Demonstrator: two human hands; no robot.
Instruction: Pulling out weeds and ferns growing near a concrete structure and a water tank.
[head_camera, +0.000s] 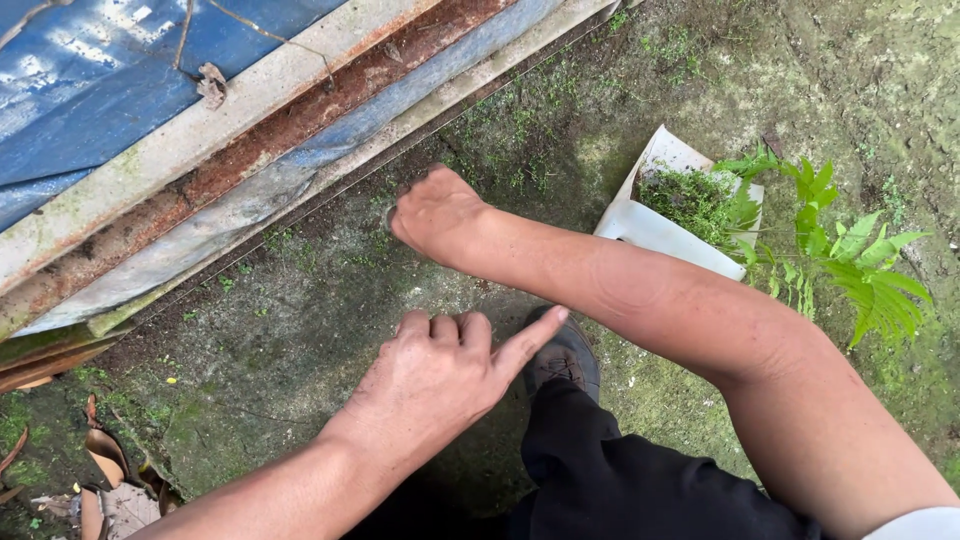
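One head camera looks steeply down, close over mossy ground (300, 340)

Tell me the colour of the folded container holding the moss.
White, seen in the head view: the folded card-like container lies on the ground with green moss inside.

Ground (300, 330) showing grey-brown, patching with green moss, pale specks scattering near shoe. Metal sheet (90, 90) showing blue, white streaks running across it. Frame (250, 130) beneath showing off-white, rust-brown band running along its length, grey-blue strip edging it. Paper container (640, 222) showing white, holding dark green moss clump (690, 200). Fern (850, 260) showing bright green. Shoe (570, 360) showing dark brown. Trouser leg (620, 480) showing black. Dry leaves (105, 455) lying brown at lower left.
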